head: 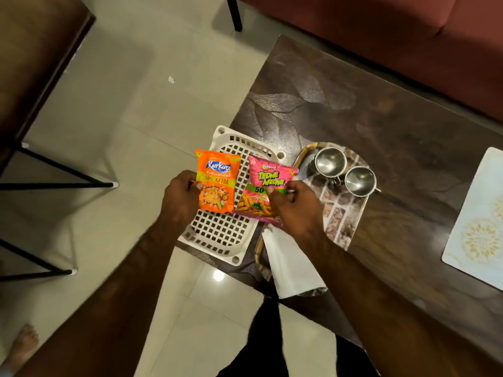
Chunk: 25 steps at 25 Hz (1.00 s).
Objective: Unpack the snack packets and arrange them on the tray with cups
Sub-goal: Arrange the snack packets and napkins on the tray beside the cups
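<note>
My left hand grips an orange Kurkure packet by its left edge, held above a white perforated plastic basket. My right hand pinches a pink Tedhe Medhe packet just right of the orange one. Both packets are sealed and face up. To the right lies a patterned tray with two upright steel cups at its far end. A folded white napkin lies on the tray's near end.
The basket and tray sit at the left end of a dark wooden table. A pale floral placemat lies at the right. A maroon sofa runs behind the table. Black metal chair legs stand on the tiled floor at left.
</note>
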Tool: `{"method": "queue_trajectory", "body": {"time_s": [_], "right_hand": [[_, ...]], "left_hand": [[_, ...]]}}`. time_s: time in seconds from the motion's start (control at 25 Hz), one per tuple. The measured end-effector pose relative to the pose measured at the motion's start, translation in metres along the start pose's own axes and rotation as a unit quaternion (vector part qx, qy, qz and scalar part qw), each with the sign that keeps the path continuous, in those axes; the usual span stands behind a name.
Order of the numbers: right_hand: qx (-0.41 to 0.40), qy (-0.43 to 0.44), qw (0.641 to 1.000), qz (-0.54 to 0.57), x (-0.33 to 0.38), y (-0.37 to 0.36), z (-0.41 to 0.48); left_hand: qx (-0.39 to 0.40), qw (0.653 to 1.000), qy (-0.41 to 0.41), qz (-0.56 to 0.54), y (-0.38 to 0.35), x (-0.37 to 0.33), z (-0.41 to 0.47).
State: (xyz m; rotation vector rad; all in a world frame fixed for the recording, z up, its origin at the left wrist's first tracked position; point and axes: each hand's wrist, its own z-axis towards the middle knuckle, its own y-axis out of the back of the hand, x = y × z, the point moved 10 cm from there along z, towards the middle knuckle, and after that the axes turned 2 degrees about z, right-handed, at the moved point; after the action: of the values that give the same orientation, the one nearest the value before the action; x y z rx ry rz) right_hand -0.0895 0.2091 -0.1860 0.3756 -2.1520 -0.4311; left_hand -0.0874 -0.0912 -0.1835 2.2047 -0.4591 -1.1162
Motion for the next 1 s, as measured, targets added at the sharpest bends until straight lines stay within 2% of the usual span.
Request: {"method": "queue_trajectory", "body": {"time_s": [0.12, 0.2, 0.32, 0.4, 0.44, 0.52, 0.6, 0.64, 0.68, 0.76, 0.88, 1.0], "right_hand": [[-0.011, -0.021, 1.000, 0.007, 0.000, -0.007, 0.012], [-0.002, -0.028, 0.999, 0.032, -0.002, -0.009, 0.015], [-0.023, -0.024, 0.999, 0.001, -0.015, 0.008, 0.010], [-0.027, -0.038, 0.998, -0.040, -0.034, 0.025, 0.002], [-0.015, -0.045, 0.996, -0.071, -0.046, 0.032, -0.003], [0.030, -0.058, 0.987, -0.144, -0.067, 0.040, -0.013], [0.071, -0.067, 0.975, -0.198, -0.081, 0.041, -0.021], [0.087, -0.065, 0.970, -0.216, -0.085, 0.039, -0.025], [0.104, -0.059, 0.967, -0.226, -0.087, 0.037, -0.028], [0.140, -0.038, 0.962, -0.230, -0.088, 0.028, -0.033], [0.190, -0.014, 0.950, -0.246, -0.087, 0.017, -0.037], [0.236, -0.004, 0.931, -0.277, -0.084, 0.009, -0.041]], "left_hand": [[0.021, 0.999, -0.001, -0.024, -0.008, -0.014, 0.010], [0.014, 1.000, -0.015, 0.013, -0.009, -0.025, 0.015], [-0.088, 0.980, -0.037, 0.177, 0.017, -0.043, 0.003], [-0.119, 0.979, -0.064, 0.155, 0.026, -0.058, -0.019], [-0.089, 0.986, -0.077, 0.118, 0.018, -0.062, -0.032], [0.061, 0.994, -0.063, 0.070, -0.024, -0.064, -0.065], [0.261, 0.962, -0.007, 0.079, -0.088, -0.049, -0.111], [0.332, 0.935, -0.001, 0.127, -0.115, -0.039, -0.137], [0.367, 0.914, -0.003, 0.175, -0.135, -0.030, -0.157], [0.374, 0.905, 0.004, 0.203, -0.157, -0.021, -0.177], [0.343, 0.925, 0.034, 0.161, -0.164, -0.021, -0.177], [0.337, 0.931, 0.042, 0.137, -0.163, -0.023, -0.173]]}}
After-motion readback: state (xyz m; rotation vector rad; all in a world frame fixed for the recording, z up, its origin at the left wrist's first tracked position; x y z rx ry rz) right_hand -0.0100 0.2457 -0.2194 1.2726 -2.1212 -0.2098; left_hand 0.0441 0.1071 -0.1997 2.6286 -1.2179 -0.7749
